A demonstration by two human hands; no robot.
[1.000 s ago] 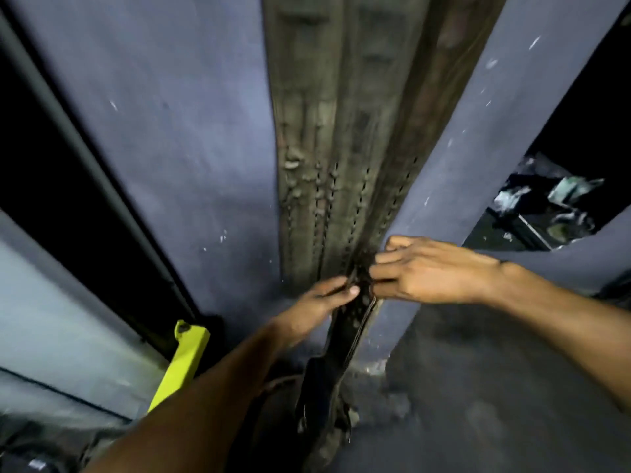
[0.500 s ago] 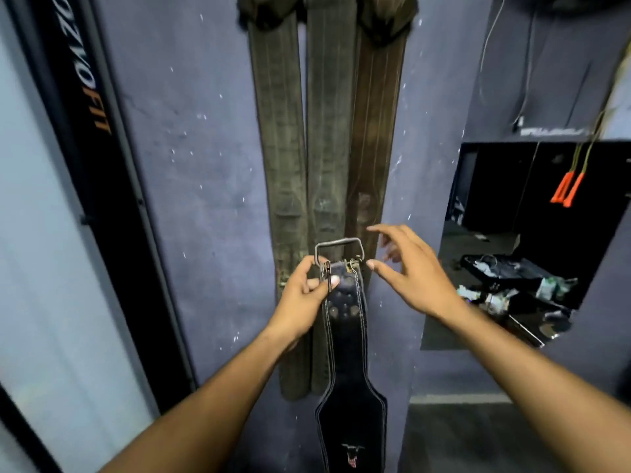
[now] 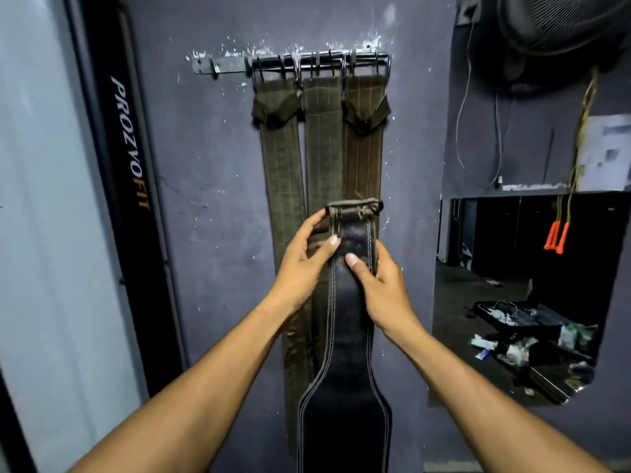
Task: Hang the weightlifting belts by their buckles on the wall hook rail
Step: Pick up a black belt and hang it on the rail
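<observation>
A black leather weightlifting belt (image 3: 345, 387) hangs down in front of me, its metal buckle (image 3: 355, 208) at the top. My left hand (image 3: 304, 264) grips the belt's left edge just under the buckle. My right hand (image 3: 379, 288) grips its right edge a little lower. High on the grey wall is a metal hook rail (image 3: 225, 65). Three worn brown belts (image 3: 283, 186) hang from it by their buckles, side by side. The black belt's buckle is well below the rail, in front of the brown belts.
The rail's left end has a bare hook (image 3: 214, 70). A black upright with lettering (image 3: 129, 145) stands at the left. At the right, a fan (image 3: 560, 39) hangs high, cords with orange handles (image 3: 556, 238) dangle, and an opening shows cluttered items (image 3: 526, 336).
My view has risen from low on the belts to the whole rail. The black belt has been lifted higher, and my right hand has closed on it beside the left.
</observation>
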